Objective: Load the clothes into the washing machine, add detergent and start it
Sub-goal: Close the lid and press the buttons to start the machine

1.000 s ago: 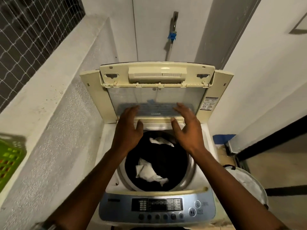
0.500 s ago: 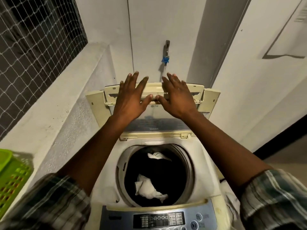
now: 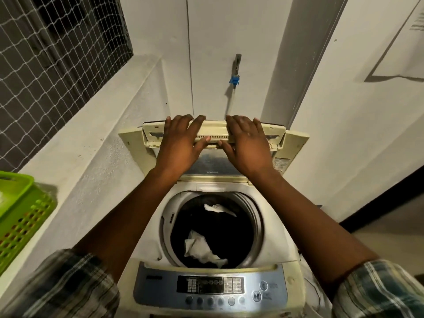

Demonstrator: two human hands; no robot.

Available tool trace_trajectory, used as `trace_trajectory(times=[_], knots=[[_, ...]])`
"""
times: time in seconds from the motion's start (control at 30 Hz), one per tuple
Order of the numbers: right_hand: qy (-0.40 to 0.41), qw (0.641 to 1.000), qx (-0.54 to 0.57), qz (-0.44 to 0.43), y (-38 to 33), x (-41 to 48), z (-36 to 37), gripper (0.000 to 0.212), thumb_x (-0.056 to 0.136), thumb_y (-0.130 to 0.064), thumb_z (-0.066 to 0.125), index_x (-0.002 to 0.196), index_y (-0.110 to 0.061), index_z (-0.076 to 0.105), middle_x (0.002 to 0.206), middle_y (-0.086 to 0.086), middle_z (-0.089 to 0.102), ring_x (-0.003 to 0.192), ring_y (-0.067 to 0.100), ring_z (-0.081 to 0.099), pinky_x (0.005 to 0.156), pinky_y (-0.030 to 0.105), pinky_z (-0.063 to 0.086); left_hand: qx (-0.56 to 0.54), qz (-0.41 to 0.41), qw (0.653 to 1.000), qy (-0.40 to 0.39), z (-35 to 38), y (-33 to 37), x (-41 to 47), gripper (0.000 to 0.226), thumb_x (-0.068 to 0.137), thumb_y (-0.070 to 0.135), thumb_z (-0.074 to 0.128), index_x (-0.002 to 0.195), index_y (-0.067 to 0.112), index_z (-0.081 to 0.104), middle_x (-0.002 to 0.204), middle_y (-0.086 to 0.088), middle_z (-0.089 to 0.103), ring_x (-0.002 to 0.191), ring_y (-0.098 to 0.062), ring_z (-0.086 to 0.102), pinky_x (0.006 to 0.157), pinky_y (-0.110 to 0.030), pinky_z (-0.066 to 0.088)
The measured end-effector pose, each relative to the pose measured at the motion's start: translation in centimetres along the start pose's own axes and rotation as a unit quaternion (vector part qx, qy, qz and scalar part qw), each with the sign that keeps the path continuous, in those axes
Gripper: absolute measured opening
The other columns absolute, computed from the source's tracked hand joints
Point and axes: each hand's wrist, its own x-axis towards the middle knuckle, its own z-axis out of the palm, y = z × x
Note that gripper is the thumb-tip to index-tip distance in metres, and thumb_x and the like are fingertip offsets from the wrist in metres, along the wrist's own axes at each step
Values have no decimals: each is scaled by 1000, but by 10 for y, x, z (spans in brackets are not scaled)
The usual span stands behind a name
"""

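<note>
Left hand [image 3: 181, 143]: fingers curled over the top edge of the cream plastic folding lid [image 3: 214, 130], thumb hooked under its handle bar.
Right hand [image 3: 249, 145]: grips the same edge just beside it, thumb also underneath.
Lid position: raised and folded at the back of the cream top-loading washing machine [image 3: 277, 228].
Drum: open, holding crumpled dark and white clothes [image 3: 202, 247].
Near edge: blue-grey control panel [image 3: 211, 288].
Far left: green perforated plastic basket [image 3: 18, 216].
</note>
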Motion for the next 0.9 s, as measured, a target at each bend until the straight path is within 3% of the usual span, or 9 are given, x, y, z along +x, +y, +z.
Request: trace_trajectory(times=[0.17,0.3,0.43,0.67,0.77,0.9], knots=[[19,999,-1,-44,-4,-50,-14,60,100,-44,58,151,-15,46,145,9,59,131,28,53,119,45,35,27,4,1000,-5,-14,19,-52,54,99,54,47,145,26,44,135,-6,55,127,-28,48,115,-52,30],[14,997,-5,-79,-9,-84,-22,58,96,-39,65,147,-15,51,132,7,64,117,29,58,105,42,45,71,25,997,-8,-18,28,-90,55,98,51,51,142,17,47,129,-12,55,117,-32,50,108,-46,37],[-25,995,-9,-93,-15,-124,-21,56,92,-38,69,142,-18,54,126,6,65,110,30,61,94,42,49,108,52,992,-48,-12,31,-128,57,96,51,51,138,12,47,128,-14,58,111,-34,54,99,-46,43],[-130,985,24,-113,-27,-202,9,50,82,-32,77,127,-18,60,109,5,69,95,26,63,78,34,49,102,98,976,-168,24,33,-204,49,89,48,60,128,23,45,115,-1,59,101,-22,58,84,-35,51],[-172,979,54,-91,-32,-223,25,40,82,-28,79,115,-18,61,102,4,65,89,23,60,73,31,46,64,85,979,-176,44,31,-231,37,93,55,50,118,28,47,109,6,55,97,-15,53,83,-30,46],[-227,969,81,-58,-37,-239,39,26,86,-18,77,106,-18,61,102,4,64,90,21,59,73,30,48,5,53,984,-169,58,35,-260,38,97,66,40,106,30,47,98,11,47,87,-6,38,79,-22,33]])
